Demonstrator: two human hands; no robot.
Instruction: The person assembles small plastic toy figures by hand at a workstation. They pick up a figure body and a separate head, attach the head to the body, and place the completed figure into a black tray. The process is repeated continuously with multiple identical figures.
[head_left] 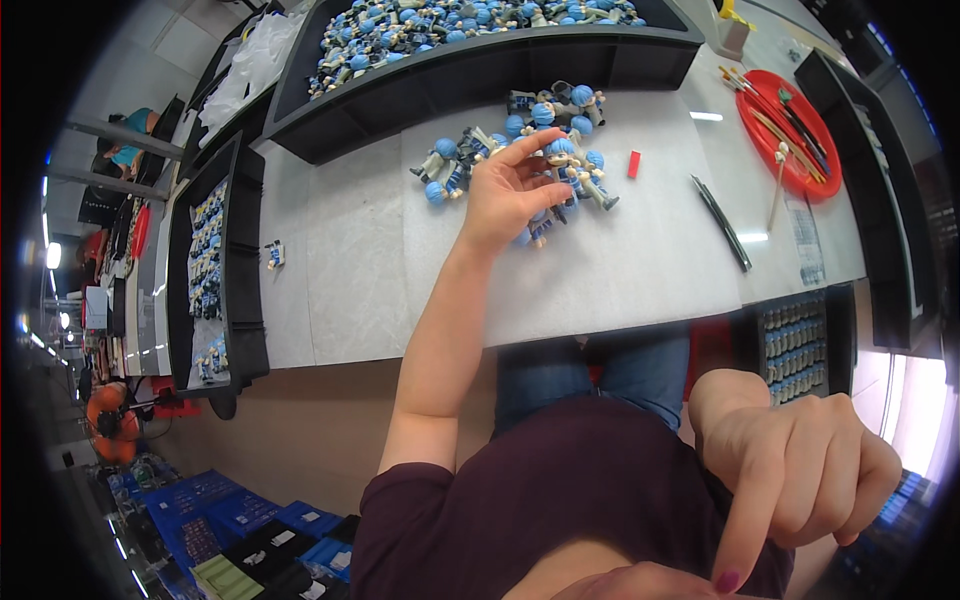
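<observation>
Left hand (pixel 505 200) has a blue-haired figurine (pixel 561 155) pinched at its 2 o'clock, amid the loose figurines (pixel 447 150) on the tabletop (pixel 600 280); exact contact is hard to see against the clutter. Right hand (pixel 800 460) is up by the face, index finger extended, others curled; can't tell if anything's in the palm.

Figurine should be light, stiff, slightly slick; thin limbs look weakest, so grip torso or head. Crowding neighbours could snag it.

Off left hand: black bin (pixel 500 68) 12 o'clock, red block (pixel 634 165) 2:30, pen (pixel 722 225) 3, side tray (pixel 245 285) 8:30.
</observation>
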